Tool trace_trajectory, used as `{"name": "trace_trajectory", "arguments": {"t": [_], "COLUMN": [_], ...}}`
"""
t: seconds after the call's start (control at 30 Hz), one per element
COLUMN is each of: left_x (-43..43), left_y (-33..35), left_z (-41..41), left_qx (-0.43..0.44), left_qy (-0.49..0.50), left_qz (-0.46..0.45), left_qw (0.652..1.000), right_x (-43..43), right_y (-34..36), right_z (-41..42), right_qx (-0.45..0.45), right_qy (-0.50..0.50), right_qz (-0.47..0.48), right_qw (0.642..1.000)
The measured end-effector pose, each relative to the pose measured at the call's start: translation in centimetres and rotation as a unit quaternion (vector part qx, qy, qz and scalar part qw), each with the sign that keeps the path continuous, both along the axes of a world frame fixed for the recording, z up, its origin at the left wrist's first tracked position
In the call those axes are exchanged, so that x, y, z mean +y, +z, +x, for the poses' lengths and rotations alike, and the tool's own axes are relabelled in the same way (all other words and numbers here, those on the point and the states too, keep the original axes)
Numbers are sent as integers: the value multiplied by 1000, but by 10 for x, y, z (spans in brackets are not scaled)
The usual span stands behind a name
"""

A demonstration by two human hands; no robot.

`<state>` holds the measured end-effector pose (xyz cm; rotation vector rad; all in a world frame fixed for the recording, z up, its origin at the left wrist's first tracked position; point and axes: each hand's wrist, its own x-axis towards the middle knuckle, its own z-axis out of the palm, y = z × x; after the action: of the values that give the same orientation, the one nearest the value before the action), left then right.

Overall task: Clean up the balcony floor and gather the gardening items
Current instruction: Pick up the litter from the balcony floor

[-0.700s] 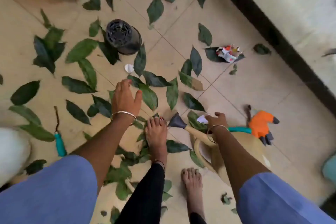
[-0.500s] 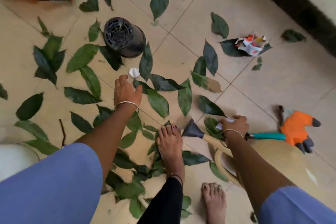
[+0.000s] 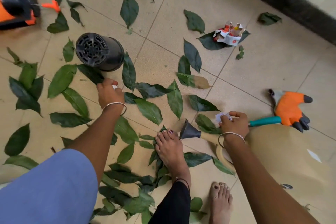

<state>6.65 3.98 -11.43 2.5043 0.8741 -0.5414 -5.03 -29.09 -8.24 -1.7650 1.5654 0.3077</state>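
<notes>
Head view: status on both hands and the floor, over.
Left hand pinches white scrap by pot. Right hand grips crumpled paper. Leaves litter floor; can lies by right hand.

We note matt, speckled floor tiles (image 3: 272, 71), glossy green leaves (image 3: 129, 10), a ribbed black plastic pot (image 3: 101, 52), crumpled printed paper (image 3: 229, 35) and a smooth matt beige plastic watering can (image 3: 281, 154).

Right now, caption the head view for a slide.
Left hand and right hand pinch paper scraps amid leaves near black pot.
</notes>
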Motion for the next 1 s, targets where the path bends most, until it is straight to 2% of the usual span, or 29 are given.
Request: {"name": "trace_trajectory", "arguments": {"t": [0.13, 0.17, 0.27, 0.33, 0.37, 0.43, 0.47, 0.6, 0.7, 0.8, 1.0], "left_x": [-19, -27, -51, -66, -73, -85, -93, -129, -154, -170, -203], "left_y": [45, 63, 121, 164, 186, 224, 248, 348, 423, 483, 597], "left_z": [-22, -27, -43, -56, -63, -76, -84, -113, -149, -194, -292], "left_qx": [47, 75, 101, 104, 109, 131, 136, 126, 123, 125, 137], "left_qy": [123, 178, 339, 371, 373, 373, 373, 372, 338, 285, 167], "left_qz": [-103, -151, -288, -347, -375, -415, -434, -503, -541, -562, -594], "left_qw": [986, 969, 890, 855, 842, 819, 809, 769, 761, 766, 775], "right_x": [8, 7, 5, 14, 22, 28, 30, 24, 15, 3, -13], "right_y": [48, 61, 104, 137, 158, 193, 220, 320, 393, 455, 572], "right_z": [7, 8, 12, 7, 3, -10, -17, -58, -110, -170, -304], "right_qx": [-71, -85, -99, -125, -141, -143, -143, -195, -250, -299, -391], "right_qy": [-134, -158, -228, -229, -223, -335, -358, -396, -416, -440, -505], "right_qz": [27, 47, 221, 234, 221, 242, 265, 294, 316, 353, 336], "right_qw": [988, 983, 943, 936, 939, 900, 884, 848, 815, 770, 692]}}
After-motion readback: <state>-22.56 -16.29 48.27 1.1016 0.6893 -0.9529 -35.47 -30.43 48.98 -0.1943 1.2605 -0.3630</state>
